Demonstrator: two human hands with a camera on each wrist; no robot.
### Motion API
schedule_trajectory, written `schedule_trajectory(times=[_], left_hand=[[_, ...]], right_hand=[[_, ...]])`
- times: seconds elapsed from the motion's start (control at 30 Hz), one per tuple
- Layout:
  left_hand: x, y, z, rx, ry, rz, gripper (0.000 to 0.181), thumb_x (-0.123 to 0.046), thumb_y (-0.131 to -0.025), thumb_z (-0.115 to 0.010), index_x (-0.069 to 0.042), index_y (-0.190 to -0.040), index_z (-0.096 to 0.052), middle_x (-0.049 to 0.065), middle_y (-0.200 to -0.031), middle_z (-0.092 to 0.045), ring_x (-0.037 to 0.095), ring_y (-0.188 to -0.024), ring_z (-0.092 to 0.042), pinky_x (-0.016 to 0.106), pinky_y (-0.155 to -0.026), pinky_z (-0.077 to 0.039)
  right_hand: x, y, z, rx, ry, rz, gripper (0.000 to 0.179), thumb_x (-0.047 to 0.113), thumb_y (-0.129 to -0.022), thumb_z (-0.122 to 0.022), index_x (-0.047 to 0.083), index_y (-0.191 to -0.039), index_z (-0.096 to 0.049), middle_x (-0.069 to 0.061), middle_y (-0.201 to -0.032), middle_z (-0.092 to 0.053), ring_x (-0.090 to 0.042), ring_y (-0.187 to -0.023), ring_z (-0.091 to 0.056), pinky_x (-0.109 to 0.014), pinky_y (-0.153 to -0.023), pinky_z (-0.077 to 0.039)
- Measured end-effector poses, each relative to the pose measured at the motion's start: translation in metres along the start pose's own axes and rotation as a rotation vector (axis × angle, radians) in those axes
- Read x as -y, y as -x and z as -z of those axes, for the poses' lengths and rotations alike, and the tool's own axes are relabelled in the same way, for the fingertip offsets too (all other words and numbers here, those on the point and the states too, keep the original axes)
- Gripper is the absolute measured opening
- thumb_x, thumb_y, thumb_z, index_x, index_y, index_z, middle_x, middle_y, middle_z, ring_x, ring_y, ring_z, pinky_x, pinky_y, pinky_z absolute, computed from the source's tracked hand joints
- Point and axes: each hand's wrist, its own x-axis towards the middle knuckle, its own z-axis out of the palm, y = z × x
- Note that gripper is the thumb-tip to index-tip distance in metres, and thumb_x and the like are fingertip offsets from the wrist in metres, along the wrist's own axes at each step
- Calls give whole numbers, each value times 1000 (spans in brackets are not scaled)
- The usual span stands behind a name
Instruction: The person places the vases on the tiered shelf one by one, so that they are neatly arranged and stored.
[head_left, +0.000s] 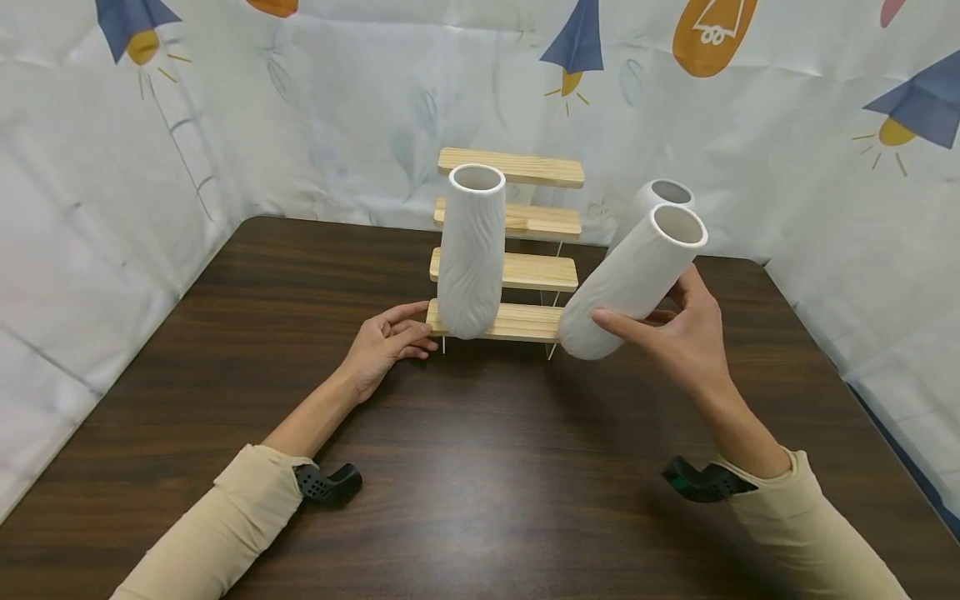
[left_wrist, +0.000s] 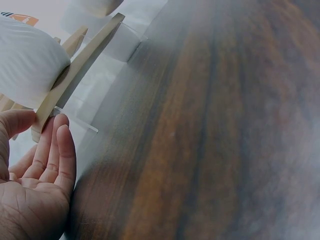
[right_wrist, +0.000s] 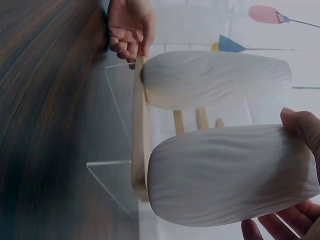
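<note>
A tiered wooden rack (head_left: 540, 273) with clear supports stands on the table. One white ribbed vase (head_left: 471, 258) is upright on the left part of its lowest step. My left hand (head_left: 390, 346) pinches the left end of that step between thumb and fingers; the left wrist view shows the thumb on top and fingertips (left_wrist: 61, 120) beneath. In my right hand (head_left: 686, 333) a second white vase (head_left: 626, 287) leans, mouth tilted up to the right, its base right at the step's right end. Thumb and fingers grip its side. Behind it a third white vase (head_left: 670, 192) is mostly hidden.
The dark wood table (head_left: 465, 483) spreads in front of the rack. White printed cloth (head_left: 337, 108) hangs behind it and at both sides. A black band (head_left: 326, 485) is worn on the left wrist, another (head_left: 705, 482) on the right.
</note>
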Motion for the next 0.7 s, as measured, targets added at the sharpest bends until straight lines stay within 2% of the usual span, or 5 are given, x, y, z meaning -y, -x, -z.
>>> schedule_trajectory(times=[0.23,0.5,0.7], left_hand=[[2,-1,1,5,12,-11,55,-10,-102,-64,3,-151,-43,-3,-102,-74,12,-87,-72,25,-77,-61],[2,-1,0,2,6,-5,53,-10,-102,-64,1,-150,-45,-3,-102,-75,12,-88,-72,26,-77,-61],[2,0,1,-1,4,-3,53,-9,-102,-63,1,-151,-44,-4,-102,-74,12,-88,-72,26,-77,-61]], right_hand=[[2,-7,-16,15,-9,16,74,14,-72,-94,17,-136,-57,2,-124,-62,-16,-105,-61,-21,-78,-59],[0,-14,-28,20,-7,22,70,16,-72,-94,8,-131,-57,-2,-119,-63,-16,-101,-62,-23,-77,-61],[1,-19,-38,24,2,29,70,21,-71,-95,9,-128,-57,-1,-117,-63,-15,-100,-63,-26,-77,-61]])
